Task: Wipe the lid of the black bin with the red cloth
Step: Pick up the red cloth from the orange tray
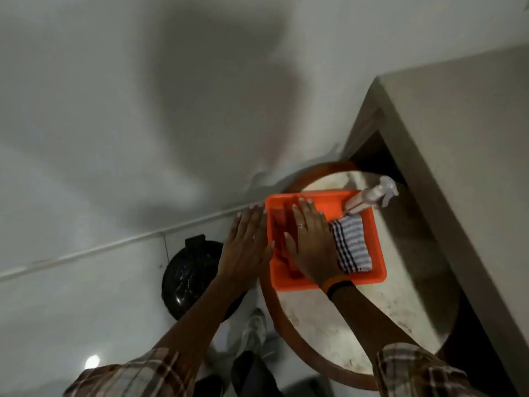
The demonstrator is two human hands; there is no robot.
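The black bin (190,276) stands on the white floor left of a round table, its shiny round lid shut. A red cloth (282,236) lies folded in the left part of an orange tray (378,242) on the table. My right hand (310,245) hovers flat over the tray, fingers spread, partly covering the red cloth. My left hand (247,245) is flat and open just outside the tray's left rim, above the bin's right side. Neither hand holds anything.
A striped white and dark cloth (350,243) and a clear spray bottle (372,196) also lie in the tray. The round table (337,325) has a wooden rim and pale top. A beige counter (458,167) rises on the right. A white shoe (254,325) is below.
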